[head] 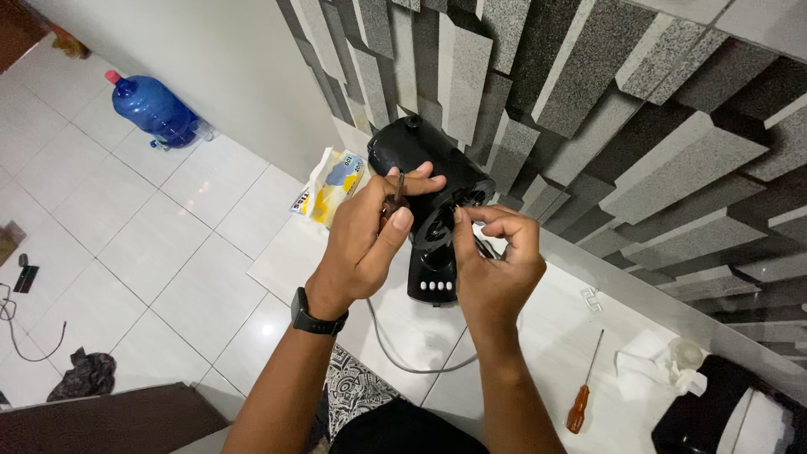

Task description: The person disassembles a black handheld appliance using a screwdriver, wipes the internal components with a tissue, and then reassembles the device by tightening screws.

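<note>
From the head view I look down on both of my hands, raised over a white tiled worktop that runs along a grey and black block-patterned wall. My left hand [370, 231] is curled closed around a small brown-handled tool [393, 202], thumb pressed along its side and the shaft poking up between the fingers; I judge it is parked there so the fingers stay free. My right hand [496, 252] is pinched, thumb and forefinger closed on something tiny at the rear of the black fan motor housing [429, 181]; what it pinches is too small to tell, and a thin dark piece sticks out under the palm. The housing lies on the worktop against the wall, its vented back turned toward me, its stand part with a row of pale buttons [432, 286] pointing at me, which seems to put the back within easy reach. A grey cord [395, 353] loops from it toward my lap.

Beside the housing, to the left, sits a yellow and white tissue pack [329, 187]. To the right, well apart from the hands, lie an orange-handled screwdriver [583, 391] and crumpled white tissue [651, 368], with a black object at the frame's corner. Down on the floor stands a blue water jug [154, 108], with a dark cloth [84, 374] and a loose cable near the left edge.
</note>
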